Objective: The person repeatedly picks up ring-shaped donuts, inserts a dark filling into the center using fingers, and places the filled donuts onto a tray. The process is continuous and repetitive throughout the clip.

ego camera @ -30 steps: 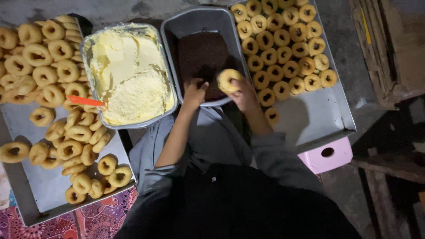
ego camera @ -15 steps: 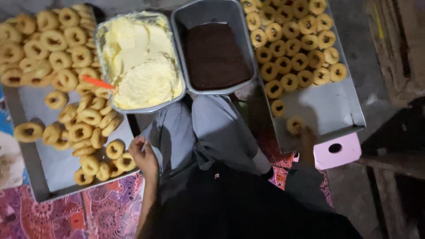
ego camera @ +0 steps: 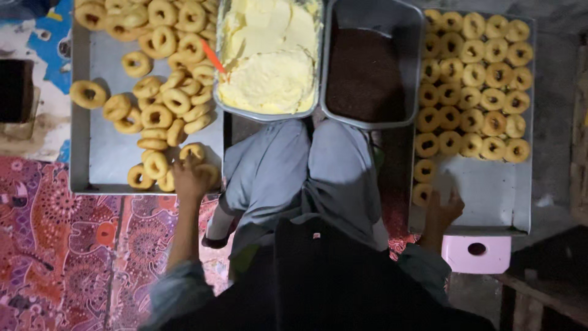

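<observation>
**Both hands down among the doughnut trays**

My left hand [ego camera: 191,178] rests on the near corner of the left tray [ego camera: 98,165], fingers spread over a plain doughnut [ego camera: 195,152] at the edge of the loose heap — I am touching it, though I cannot tell whether my grip has closed on it. More rings crowd just beside it, some lying flat, some tipped on edge, and they pile thicker toward the far end of the tray.

My right hand [ego camera: 442,211] lies open on the bare near part of the right tray [ego camera: 490,190], grip released, holding nothing. Just beside its fingertips sits a single doughnut [ego camera: 421,195] at the tray's left edge, with another right behind it; past those the rings stand in tidy rows.

Between the two trays, beyond my knees in grey cloth, stand two deep pans side by side — one of pale yellow cream [ego camera: 269,58] with an orange spatula [ego camera: 213,56] stuck into its left side, one of dark brown sprinkles [ego camera: 365,76]. A pink stool [ego camera: 476,252] shows under the right tray's near edge. A patterned red mat [ego camera: 73,245] covers the floor to my left.
</observation>
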